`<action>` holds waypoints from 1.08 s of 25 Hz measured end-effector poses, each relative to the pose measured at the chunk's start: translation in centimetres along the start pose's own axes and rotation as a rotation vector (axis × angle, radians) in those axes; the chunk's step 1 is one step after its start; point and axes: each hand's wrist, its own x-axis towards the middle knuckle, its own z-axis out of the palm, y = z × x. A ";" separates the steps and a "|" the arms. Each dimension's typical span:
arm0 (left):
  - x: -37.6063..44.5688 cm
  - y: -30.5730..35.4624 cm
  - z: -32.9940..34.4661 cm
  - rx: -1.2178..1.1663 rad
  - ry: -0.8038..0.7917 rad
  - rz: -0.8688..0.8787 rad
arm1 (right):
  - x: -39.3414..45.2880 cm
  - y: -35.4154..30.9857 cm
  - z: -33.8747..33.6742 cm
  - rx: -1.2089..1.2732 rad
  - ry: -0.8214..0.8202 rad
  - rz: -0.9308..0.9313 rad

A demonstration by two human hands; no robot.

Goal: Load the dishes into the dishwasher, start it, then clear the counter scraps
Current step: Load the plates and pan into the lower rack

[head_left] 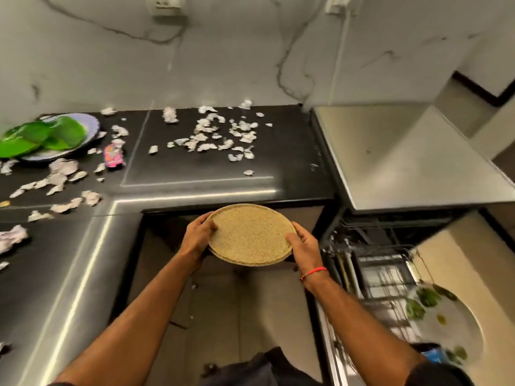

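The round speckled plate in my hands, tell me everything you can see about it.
The round plate is tan with a fine speckled surface and a low raised rim; its material is unclear. It looks empty. It is held in the air, tilted toward the camera, in front of the dark counter's edge. The left hand grips its left rim, the right hand its right rim.

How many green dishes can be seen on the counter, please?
3, as far as the blur shows: green dishes overlap in a pile on the pale plate at the counter's far left. More may be hidden beneath.
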 end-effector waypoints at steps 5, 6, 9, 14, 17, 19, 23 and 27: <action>-2.5 -2.1 12.6 0.257 -0.090 -0.033 | -4.4 4.2 -12.5 0.052 0.132 0.088; -3.2 -2.6 15.1 0.302 -0.114 -0.046 | -5.3 5.1 -14.9 0.057 0.169 0.107; -5.0 -4.1 22.0 0.448 -0.199 -0.061 | -8.0 7.7 -21.0 0.089 0.239 0.218; -7.0 -5.9 30.4 0.636 -0.289 -0.194 | -11.2 10.6 -28.0 0.190 0.378 0.329; -7.2 -6.5 34.3 0.719 -0.356 -0.232 | -11.8 11.8 -30.3 0.274 0.487 0.406; -6.6 -6.8 36.3 0.766 -0.385 -0.244 | -11.8 12.2 -31.1 0.313 0.537 0.435; -3.6 -7.4 41.4 0.821 -0.444 -0.259 | -9.7 13.0 -32.4 0.406 0.575 0.495; 0.6 -8.4 47.2 0.847 -0.500 -0.273 | -5.1 13.8 -33.9 0.522 0.613 0.526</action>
